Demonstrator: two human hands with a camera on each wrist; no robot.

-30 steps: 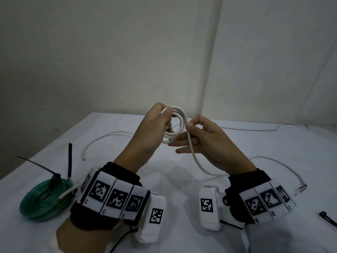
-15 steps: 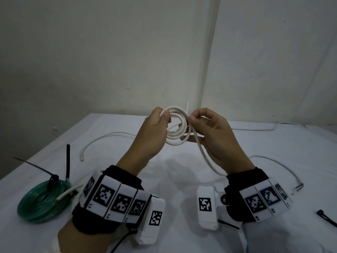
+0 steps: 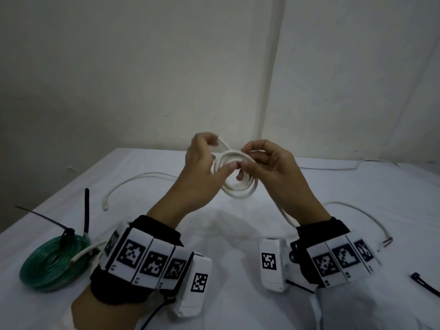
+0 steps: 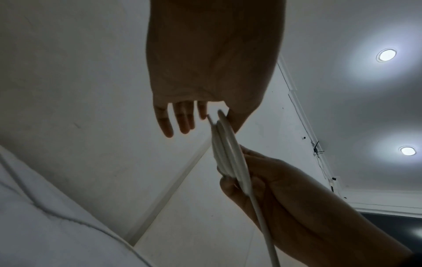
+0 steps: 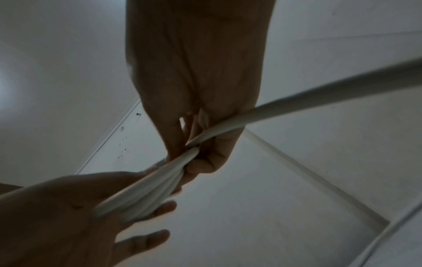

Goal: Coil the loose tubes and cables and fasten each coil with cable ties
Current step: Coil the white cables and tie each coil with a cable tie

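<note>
I hold a white cable coil point(image 3: 240, 186) of a few loops in the air above the white table point(image 3: 238, 246). My left hand point(image 3: 221, 158) has its thumb on the coil's front and its fingers behind it. My right hand point(image 3: 247, 158) pinches the coil's right side. The cable's free end point(image 3: 222, 141) sticks up by my left index finger. The uncoiled tail point(image 3: 284, 214) drops under my right wrist. In the left wrist view the coil point(image 4: 228, 153) runs edge-on from my left hand point(image 4: 219, 119) down into the right hand. In the right wrist view my right hand point(image 5: 189, 153) grips the bunched loops point(image 5: 155, 184).
A green tube coil point(image 3: 52, 263) with a black cable tie point(image 3: 65, 233) lies at the near left. A loose white tube point(image 3: 133, 179) curves behind my left arm. A thin white wire point(image 3: 369, 215) and a loose black cable tie point(image 3: 426, 284) lie on the right.
My right hand has laid another loop onto the coil. The coil has tipped flatter and lower, and my left thumb has come round onto its front.
</note>
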